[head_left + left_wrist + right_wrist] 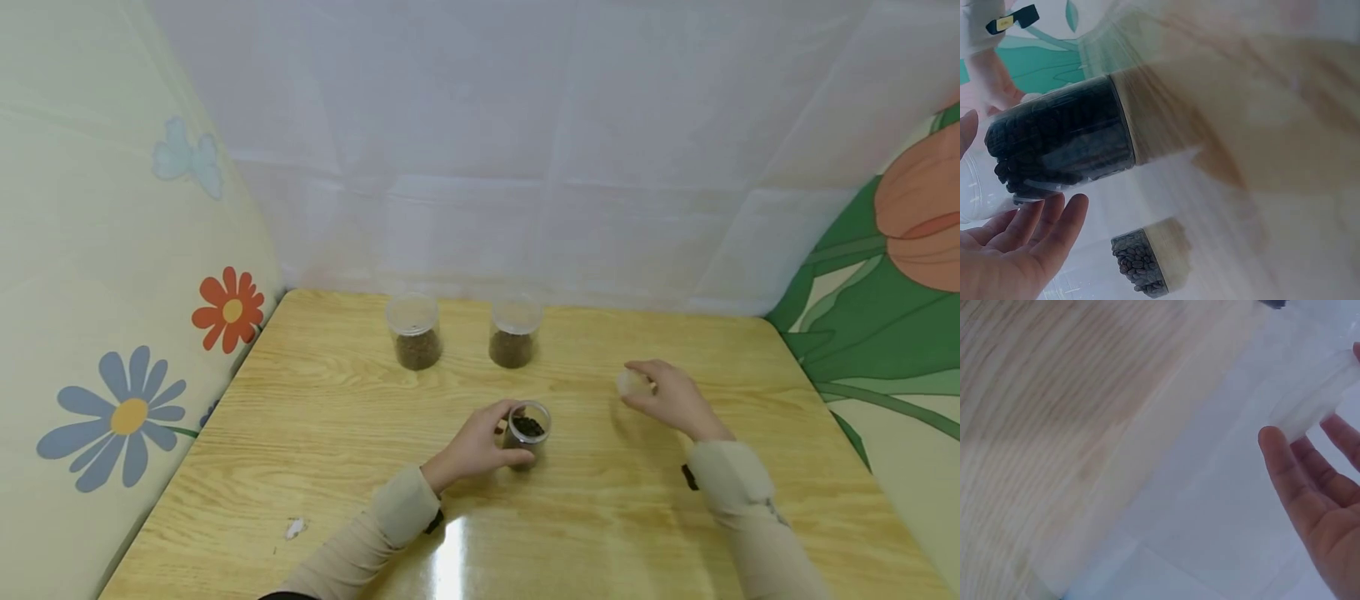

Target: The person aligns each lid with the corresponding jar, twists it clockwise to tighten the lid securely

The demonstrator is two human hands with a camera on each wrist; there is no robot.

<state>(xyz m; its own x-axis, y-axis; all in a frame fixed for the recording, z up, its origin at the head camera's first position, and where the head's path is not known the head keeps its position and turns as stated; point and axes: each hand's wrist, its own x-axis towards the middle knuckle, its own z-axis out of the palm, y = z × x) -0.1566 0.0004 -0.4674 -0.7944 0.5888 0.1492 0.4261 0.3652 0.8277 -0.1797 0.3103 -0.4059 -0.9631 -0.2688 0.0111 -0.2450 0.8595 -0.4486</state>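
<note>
My left hand [478, 443] grips a clear jar [528, 435] of dark coffee beans in the middle of the table, thumb on the near side and fingers on the far side. The jar's top is uncovered, and the beans [1066, 134] fill much of it in the left wrist view. Off to the right, my right hand [671, 402] pinches a round translucent lid [632, 383] above the table. In the right wrist view the lid [1313, 397] is tilted, with the thumb and fingertips at its edge.
Two more clear jars, a left one [417, 346] and a right one [513, 343], stand towards the back of the wooden table [337, 417], each partly filled with brown contents. White cloth [487, 167] hangs behind the table; flower-printed cloths flank it.
</note>
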